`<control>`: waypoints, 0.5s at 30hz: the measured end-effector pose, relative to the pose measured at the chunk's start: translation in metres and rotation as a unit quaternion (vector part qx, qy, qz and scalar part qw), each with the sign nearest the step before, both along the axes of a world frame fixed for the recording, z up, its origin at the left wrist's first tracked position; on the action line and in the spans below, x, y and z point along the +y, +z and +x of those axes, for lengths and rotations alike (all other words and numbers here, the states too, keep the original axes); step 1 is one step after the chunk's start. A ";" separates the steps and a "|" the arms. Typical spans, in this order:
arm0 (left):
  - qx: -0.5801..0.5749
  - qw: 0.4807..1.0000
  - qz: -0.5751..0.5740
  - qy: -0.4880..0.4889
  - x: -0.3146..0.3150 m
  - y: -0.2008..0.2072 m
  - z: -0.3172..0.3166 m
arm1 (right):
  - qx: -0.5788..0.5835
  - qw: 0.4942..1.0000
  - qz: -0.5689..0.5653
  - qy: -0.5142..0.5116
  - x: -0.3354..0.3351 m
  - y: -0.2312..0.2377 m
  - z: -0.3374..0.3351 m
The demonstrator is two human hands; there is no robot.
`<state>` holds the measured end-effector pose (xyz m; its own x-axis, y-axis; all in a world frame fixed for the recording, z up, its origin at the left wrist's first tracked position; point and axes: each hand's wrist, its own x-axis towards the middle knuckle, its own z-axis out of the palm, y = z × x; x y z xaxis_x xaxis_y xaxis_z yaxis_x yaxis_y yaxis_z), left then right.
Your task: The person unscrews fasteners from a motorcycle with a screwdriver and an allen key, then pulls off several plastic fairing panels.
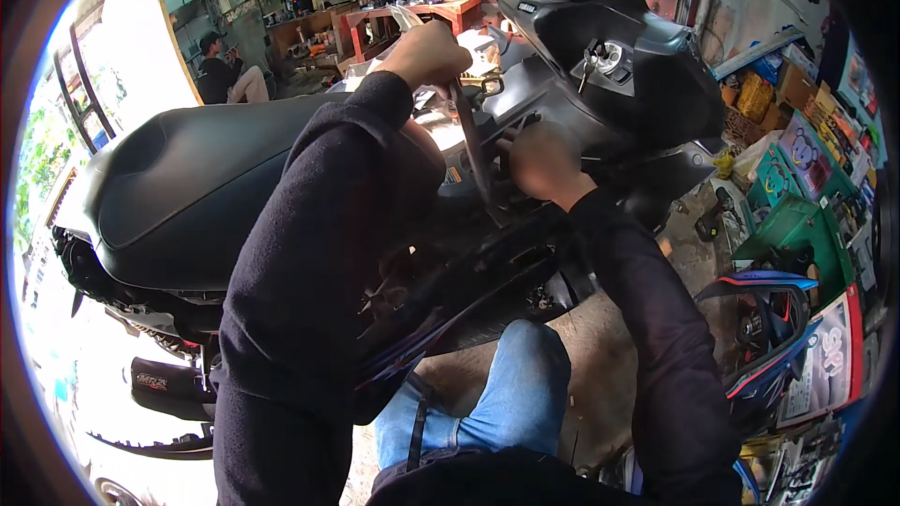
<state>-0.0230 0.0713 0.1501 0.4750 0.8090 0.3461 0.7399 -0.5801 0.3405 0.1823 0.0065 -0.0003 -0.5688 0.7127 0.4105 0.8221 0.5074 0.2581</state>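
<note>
A black scooter (197, 178) stands in front of me, its seat to the left and its front panel with the key switch (600, 61) at upper right. My left hand (427, 52) is closed around the top of a long dark tool handle (473, 155) that runs down into the open middle of the scooter body. My right hand (544, 164), blurred, reaches into the same opening beside the lower part of the tool; what its fingers hold is hidden. Both arms wear dark sleeves. My knee in blue jeans (520, 384) is below.
A person sits at the back left (225, 75) near wooden benches (412, 19). Coloured boxes (797, 178) are stacked at right. A removed blue and black body panel (769, 328) lies at lower right. The exhaust (169, 384) sits at lower left.
</note>
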 end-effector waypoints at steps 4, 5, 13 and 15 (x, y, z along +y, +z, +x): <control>-0.024 1.000 0.012 0.008 0.015 -0.005 0.011 | 0.215 0.974 0.060 -0.046 -0.003 0.021 0.003; -0.041 0.999 0.000 0.014 0.024 -0.008 0.011 | 0.282 0.955 0.082 -0.049 0.000 0.025 0.002; -0.007 0.995 0.026 0.097 0.055 -0.028 0.063 | 0.411 0.906 0.040 -0.094 -0.031 0.042 0.011; -0.054 0.992 0.066 0.096 0.067 -0.041 0.067 | 0.415 0.902 0.046 -0.109 -0.037 0.043 0.013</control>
<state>0.0435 0.1384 0.1089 0.2711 0.8256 0.4948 0.8043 -0.4767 0.3548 0.1952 -0.0302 0.0431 0.1098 0.7119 0.6936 0.8295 0.3188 -0.4586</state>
